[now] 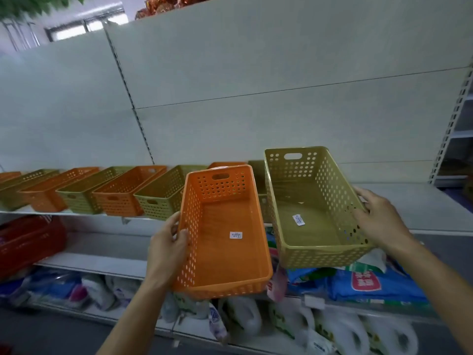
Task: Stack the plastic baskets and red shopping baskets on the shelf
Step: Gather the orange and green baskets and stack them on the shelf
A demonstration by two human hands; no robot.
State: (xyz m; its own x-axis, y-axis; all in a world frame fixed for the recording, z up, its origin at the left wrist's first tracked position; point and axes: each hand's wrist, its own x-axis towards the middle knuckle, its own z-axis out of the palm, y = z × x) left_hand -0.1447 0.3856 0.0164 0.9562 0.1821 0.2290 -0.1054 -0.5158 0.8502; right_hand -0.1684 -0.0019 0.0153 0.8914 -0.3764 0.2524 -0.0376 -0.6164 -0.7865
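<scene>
While gripped: orange basket (pixel 225 234) in left hand (pixel 166 249).

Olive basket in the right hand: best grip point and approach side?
Grip the olive basket on a long side rim, from its right, as the right hand does: the rim forms a lip, the perforated wall is thin, and the orange basket blocks its left.
</scene>
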